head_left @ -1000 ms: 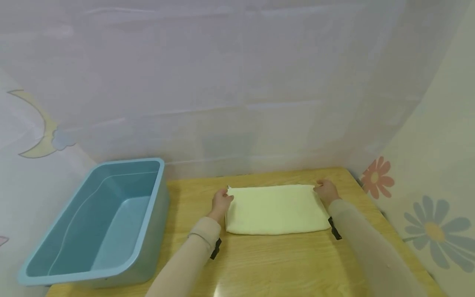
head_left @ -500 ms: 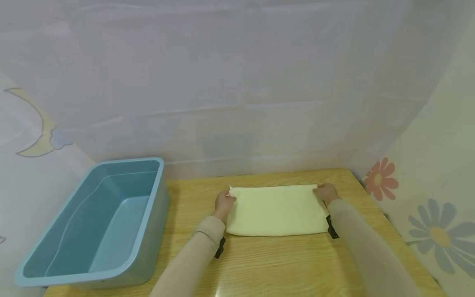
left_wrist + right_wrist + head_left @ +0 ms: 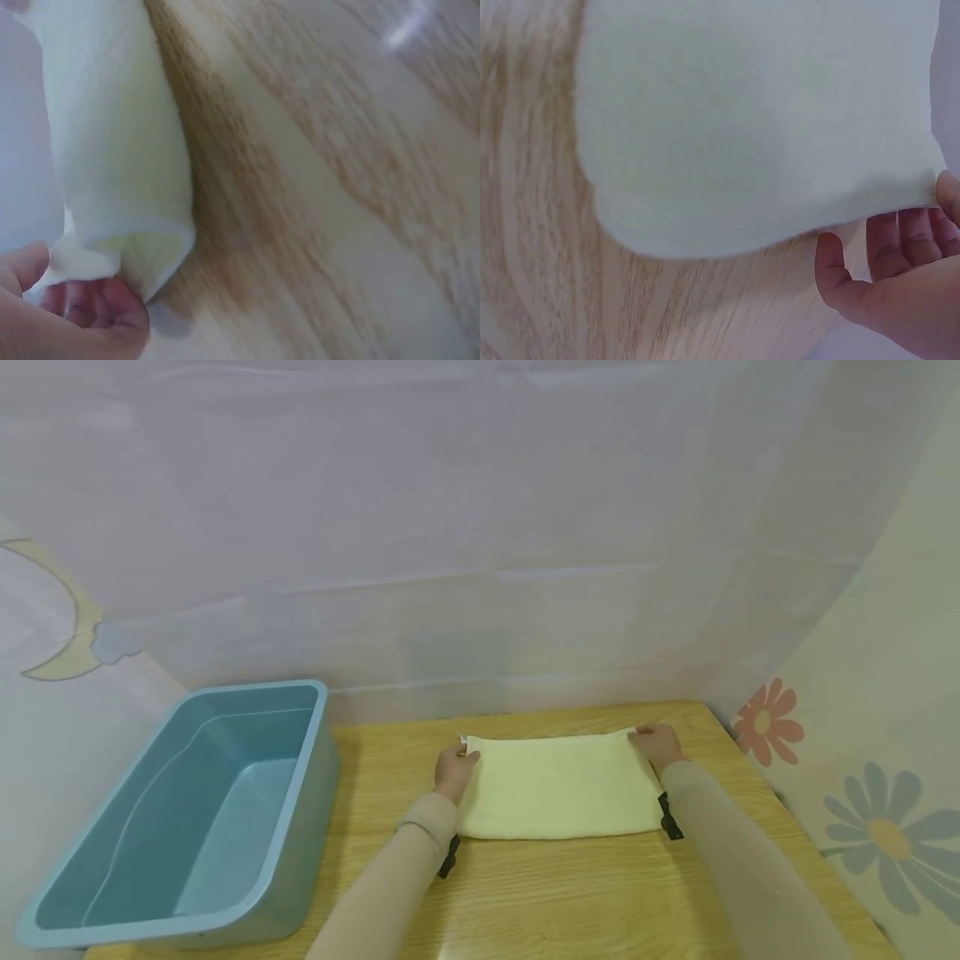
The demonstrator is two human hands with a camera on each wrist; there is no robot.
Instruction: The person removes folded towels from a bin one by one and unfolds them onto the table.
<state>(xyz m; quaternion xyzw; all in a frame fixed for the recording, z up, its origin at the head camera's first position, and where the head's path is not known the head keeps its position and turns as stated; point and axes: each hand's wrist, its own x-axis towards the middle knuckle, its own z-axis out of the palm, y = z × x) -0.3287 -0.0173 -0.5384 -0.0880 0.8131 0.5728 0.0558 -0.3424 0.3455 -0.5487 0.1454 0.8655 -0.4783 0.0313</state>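
A pale yellow towel (image 3: 558, 789), folded into a rectangle, lies on the wooden table with its fold along the near side. My left hand (image 3: 453, 772) pinches its far left corner, where a small white tag shows. In the left wrist view the towel (image 3: 120, 135) opens in a loop at that end, and the fingers of the left hand (image 3: 82, 315) curl under the corner. At the far right corner my right hand (image 3: 657, 746) pinches the edge. The right wrist view has the towel (image 3: 757, 127) between thumb and fingers of the right hand (image 3: 900, 277), its edge slightly raised.
A deep blue plastic tub (image 3: 296, 827) stands at the left of the wooden table (image 3: 540, 902). Behind hangs a pale fabric backdrop (image 3: 480, 527), continuing at the right side with printed flowers (image 3: 888, 839). The table's right edge runs close to the right arm.
Both hands keep hold of the towel's far corners. The left hand has shifted slightly right and now overlaps the left edge more. The far right corner has risen a little.
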